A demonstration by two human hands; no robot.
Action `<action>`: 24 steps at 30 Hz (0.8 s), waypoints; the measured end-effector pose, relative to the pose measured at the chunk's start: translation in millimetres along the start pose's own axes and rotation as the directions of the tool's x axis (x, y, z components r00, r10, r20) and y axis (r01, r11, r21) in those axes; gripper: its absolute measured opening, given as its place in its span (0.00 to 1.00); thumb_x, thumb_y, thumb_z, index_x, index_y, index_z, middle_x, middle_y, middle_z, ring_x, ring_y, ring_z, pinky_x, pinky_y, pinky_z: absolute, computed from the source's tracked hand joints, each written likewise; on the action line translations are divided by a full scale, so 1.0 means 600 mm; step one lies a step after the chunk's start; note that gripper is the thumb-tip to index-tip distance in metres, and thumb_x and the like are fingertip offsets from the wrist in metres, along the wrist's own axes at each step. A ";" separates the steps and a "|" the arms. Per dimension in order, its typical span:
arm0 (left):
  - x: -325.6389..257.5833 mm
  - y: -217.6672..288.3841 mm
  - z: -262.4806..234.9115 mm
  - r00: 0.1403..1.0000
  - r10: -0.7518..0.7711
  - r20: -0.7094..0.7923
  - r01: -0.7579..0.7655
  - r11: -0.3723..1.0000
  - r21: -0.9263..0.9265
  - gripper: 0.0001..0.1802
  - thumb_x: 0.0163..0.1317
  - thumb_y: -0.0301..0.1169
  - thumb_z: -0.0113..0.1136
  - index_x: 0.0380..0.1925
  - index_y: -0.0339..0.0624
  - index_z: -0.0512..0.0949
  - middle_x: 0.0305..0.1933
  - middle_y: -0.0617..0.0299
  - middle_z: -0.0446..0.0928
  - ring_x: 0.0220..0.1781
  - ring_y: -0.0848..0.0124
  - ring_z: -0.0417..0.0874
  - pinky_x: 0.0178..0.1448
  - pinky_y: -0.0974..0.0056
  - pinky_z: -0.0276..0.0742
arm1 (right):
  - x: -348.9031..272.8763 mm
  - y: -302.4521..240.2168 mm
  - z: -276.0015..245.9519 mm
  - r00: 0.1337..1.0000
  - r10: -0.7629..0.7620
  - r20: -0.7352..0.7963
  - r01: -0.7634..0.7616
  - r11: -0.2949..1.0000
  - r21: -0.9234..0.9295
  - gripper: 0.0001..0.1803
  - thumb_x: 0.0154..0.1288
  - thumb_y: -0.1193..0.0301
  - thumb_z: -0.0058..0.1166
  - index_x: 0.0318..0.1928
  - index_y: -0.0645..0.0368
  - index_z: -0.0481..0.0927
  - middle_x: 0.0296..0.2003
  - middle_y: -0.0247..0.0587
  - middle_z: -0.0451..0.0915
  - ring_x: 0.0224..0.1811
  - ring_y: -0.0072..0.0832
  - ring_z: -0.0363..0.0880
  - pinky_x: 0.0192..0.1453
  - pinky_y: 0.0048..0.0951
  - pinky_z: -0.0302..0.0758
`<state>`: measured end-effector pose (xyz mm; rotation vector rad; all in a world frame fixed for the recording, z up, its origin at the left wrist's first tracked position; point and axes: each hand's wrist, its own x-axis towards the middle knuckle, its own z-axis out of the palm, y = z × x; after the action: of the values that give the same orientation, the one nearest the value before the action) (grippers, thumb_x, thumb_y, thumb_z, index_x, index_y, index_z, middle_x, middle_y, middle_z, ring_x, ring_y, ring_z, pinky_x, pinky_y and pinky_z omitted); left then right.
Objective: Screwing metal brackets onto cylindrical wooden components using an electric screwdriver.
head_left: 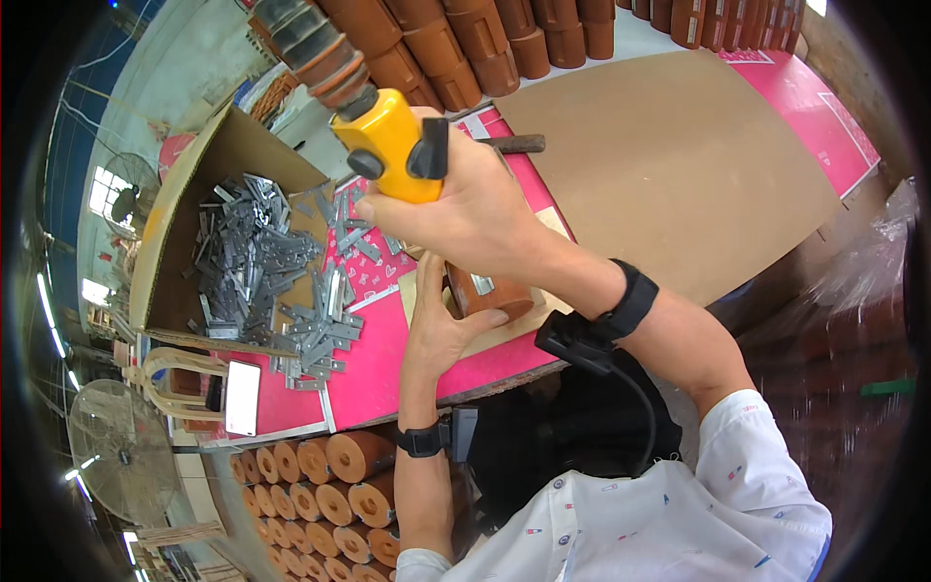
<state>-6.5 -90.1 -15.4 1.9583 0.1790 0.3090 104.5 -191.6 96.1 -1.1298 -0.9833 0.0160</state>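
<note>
The brown wooden block (490, 294) sits near the front edge of the worktop (388, 378), resting on a small pale board (504, 335) over the pink surface. A small metal plate (482, 283) lies on its top face. The left hand (441, 325) is closed against the block's left side, fingers wrapped round it, palm on the board — the block is steadied, not lifted.

Directly above the block, the right hand (475, 209) is clamped round the yellow powered tool (393, 145), which has a black trigger lever and a ribbed dark hose (315, 44) running off toward the upper left. The tool's tip is hidden behind the hand; contact with the block cannot be confirmed.

Both wrists carry black bands; a black device with a cable (582, 344) hangs from the right wrist.

Left of the block, loose grey metal plates (325, 325) lie scattered across the pink surface, spilling from an open cardboard box (208, 184) at the worktop's left edge — the box is well filled with the same plates. A white phone (241, 397) lies at the front left corner. A large brown sheet (669, 165) covers the right half of the worktop. Rows of brown wooden blocks (485, 48) stand along the far edge; further round wooden pieces (330, 475) are stacked below the front edge.
</note>
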 end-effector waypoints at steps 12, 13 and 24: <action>0.052 0.132 0.009 0.949 0.098 0.299 -0.298 0.585 0.754 0.50 0.37 0.48 0.76 0.64 0.53 0.67 0.65 0.43 0.62 0.71 0.47 0.56 0.72 0.46 0.52 | -0.051 -0.037 -0.123 0.990 0.120 -0.074 -0.128 0.985 -0.116 0.27 0.53 0.67 0.67 0.52 0.63 0.73 0.35 0.37 0.82 0.37 0.22 0.79 0.44 0.27 0.76; 0.062 0.154 0.020 0.937 -0.028 0.348 -0.276 0.548 0.789 0.48 0.37 0.46 0.76 0.63 0.49 0.68 0.65 0.44 0.63 0.71 0.48 0.57 0.72 0.46 0.52 | -0.055 -0.036 -0.128 0.987 0.142 -0.071 -0.151 0.980 -0.133 0.27 0.54 0.68 0.67 0.53 0.63 0.73 0.35 0.36 0.82 0.38 0.21 0.79 0.45 0.27 0.76; 0.016 0.054 -0.033 0.987 0.066 0.145 -0.086 0.987 0.137 0.50 0.38 0.33 0.74 0.66 0.46 0.62 0.65 0.49 0.57 0.70 0.53 0.59 0.71 0.49 0.64 | -0.053 -0.039 -0.127 0.993 0.104 -0.055 -0.108 0.991 -0.081 0.26 0.56 0.69 0.66 0.53 0.64 0.72 0.37 0.37 0.80 0.38 0.20 0.78 0.46 0.26 0.76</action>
<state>-3.8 -83.2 22.7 2.1243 0.0356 0.2120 125.6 -274.4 87.7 -1.2528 -0.8848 0.0316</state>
